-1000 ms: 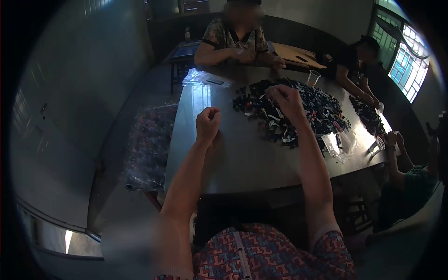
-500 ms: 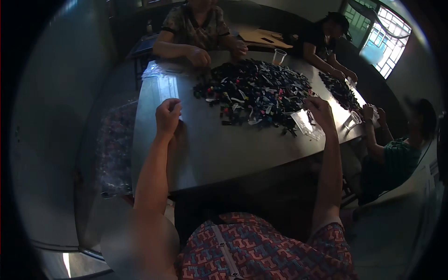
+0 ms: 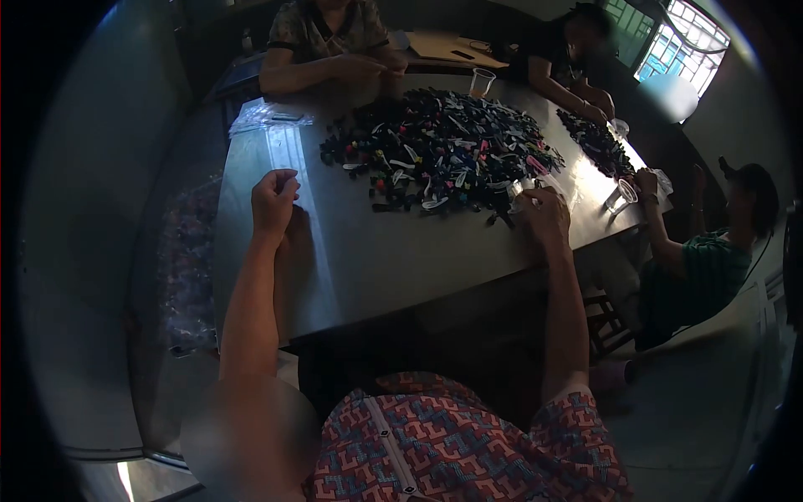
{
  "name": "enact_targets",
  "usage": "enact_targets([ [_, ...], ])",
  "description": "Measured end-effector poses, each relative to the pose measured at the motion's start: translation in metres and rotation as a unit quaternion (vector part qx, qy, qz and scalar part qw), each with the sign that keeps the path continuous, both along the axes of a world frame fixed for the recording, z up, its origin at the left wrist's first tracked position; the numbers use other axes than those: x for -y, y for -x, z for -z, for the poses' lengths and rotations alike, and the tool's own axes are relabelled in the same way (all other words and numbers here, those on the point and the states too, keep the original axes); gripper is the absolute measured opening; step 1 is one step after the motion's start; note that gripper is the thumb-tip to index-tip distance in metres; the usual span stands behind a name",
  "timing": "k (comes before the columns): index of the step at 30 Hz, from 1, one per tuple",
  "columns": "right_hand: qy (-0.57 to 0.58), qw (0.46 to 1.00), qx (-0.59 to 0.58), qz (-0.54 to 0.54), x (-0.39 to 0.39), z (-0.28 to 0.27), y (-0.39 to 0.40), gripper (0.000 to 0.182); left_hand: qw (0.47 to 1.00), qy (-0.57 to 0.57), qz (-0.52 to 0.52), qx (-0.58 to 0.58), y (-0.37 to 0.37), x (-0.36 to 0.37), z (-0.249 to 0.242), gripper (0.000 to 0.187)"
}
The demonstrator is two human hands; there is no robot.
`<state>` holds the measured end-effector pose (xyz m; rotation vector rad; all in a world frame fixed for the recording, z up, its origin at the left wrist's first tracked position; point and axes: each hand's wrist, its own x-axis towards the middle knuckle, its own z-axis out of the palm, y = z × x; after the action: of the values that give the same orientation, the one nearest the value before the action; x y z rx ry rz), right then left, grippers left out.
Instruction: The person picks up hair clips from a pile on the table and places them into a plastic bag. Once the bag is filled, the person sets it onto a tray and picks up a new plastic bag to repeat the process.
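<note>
My left hand is closed, fingers curled against the thumb, over the left part of the table; whatever may be inside it is hidden. At the near right edge of the pile, my right hand has its fingers drawn together over a clear plastic bag, covering much of it. I cannot tell what those fingertips hold. Between and beyond both hands spreads a large pile of small clips, mostly black, with white, pink, red and yellow ones mixed in.
Clear plastic bags lie at the table's far left corner. One clear cup stands behind the pile, another clear cup at the right edge. A smaller clip pile lies right. Three people sit around the far and right sides.
The whole view has shifted somewhat. My right hand has come back from the pile's edge onto the plastic bag. My left hand stays closed. The person opposite has drawn their hands together.
</note>
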<state>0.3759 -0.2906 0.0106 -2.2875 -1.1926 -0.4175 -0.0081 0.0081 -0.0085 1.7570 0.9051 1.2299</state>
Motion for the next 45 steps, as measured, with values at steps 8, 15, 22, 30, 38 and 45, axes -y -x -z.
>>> enact_targets([
  [8, -0.055, 0.976, -0.212, 0.007, 0.004, -0.005, -0.016, 0.037, 1.0, -0.004, -0.004, -0.004, 0.0, 0.004, -0.002, 0.018],
  [15, -0.204, 0.926, -0.315, -0.046, 0.013, 0.009, -0.042, 0.038, 1.0, -0.009, 0.007, -0.004, 0.001, 0.0, 0.003, 0.018],
  [22, -0.299, 0.856, -0.423, -0.007, 0.018, -0.001, -0.034, 0.032, 1.0, -0.008, 0.005, 0.004, -0.001, 0.003, 0.0, 0.017],
  [30, -0.376, 0.829, -0.414, -0.018, 0.009, -0.012, -0.016, 0.026, 1.0, -0.013, 0.003, 0.013, -0.003, -0.001, 0.01, 0.018],
  [38, -0.263, 0.925, -0.179, -0.207, -0.057, -0.043, 0.076, 0.022, 0.998, -0.043, -0.011, 0.034, -0.002, 0.016, -0.006, 0.021],
  [45, -0.154, 0.855, 0.146, -0.473, -0.142, -0.065, 0.204, 0.02, 0.834, 0.382, 0.351, 0.186, 0.016, 0.032, -0.048, 0.038],
])
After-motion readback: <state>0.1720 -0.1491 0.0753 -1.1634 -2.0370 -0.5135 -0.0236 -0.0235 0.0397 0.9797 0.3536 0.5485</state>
